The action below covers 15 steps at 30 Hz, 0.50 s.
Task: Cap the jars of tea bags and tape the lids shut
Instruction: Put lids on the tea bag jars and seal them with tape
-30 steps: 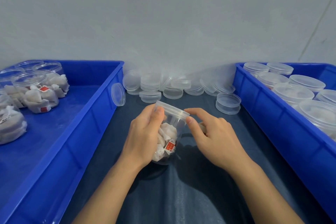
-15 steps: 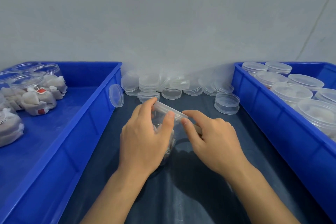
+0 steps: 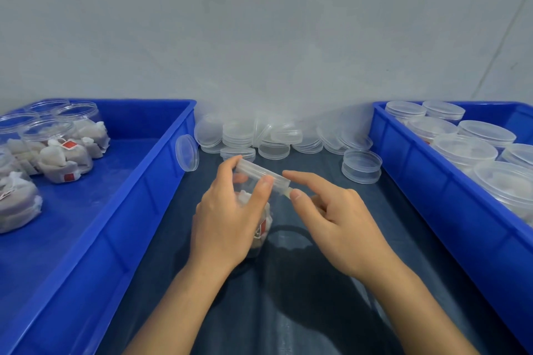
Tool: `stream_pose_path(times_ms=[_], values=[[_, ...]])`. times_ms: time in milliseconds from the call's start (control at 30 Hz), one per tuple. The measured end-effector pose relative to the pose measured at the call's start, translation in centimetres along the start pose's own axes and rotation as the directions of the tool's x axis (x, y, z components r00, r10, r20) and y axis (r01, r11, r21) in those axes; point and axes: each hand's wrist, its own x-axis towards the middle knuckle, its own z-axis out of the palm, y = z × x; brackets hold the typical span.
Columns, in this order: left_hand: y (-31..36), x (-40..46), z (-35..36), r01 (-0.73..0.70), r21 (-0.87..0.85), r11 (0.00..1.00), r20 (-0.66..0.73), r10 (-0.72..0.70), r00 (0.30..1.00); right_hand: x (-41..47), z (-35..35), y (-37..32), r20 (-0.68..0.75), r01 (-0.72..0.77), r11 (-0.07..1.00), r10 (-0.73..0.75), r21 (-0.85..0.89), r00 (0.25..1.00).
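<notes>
Over the last second the left hand (image 3: 227,219) has wrapped further round the tilted clear plastic jar of tea bags (image 3: 261,210) above the dark bench (image 3: 288,311), while the right hand (image 3: 337,219) pinches something pale at its clear lid (image 3: 264,171), so taping seems underway.

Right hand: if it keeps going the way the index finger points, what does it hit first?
The right hand points up-left, index fingertip almost at the lid of the jar gripped by the left hand. It would likely meet that lid's edge first, though the depth gap is unclear.
</notes>
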Motion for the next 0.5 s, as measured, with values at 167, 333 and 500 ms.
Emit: stream_pose_path(times_ms=[167,333,500], values=[[-0.07,0.08,-0.16,-0.009,-0.006,1.0,0.041,0.009,0.999,-0.02,0.13,0.25,-0.041,-0.001,0.993,-0.004,-0.119,0.999],[0.11,0.06,0.03,-0.021,0.029,0.999,0.033,0.02,0.999,0.0,0.37,0.27,-0.075,-0.002,0.983,-0.012,-0.183,0.997],[0.02,-0.03,0.2,-0.018,0.036,0.999,0.013,0.018,1.0,0.15,0.56,0.58,-0.078,-0.042,0.985,0.03,-0.166,0.996]])
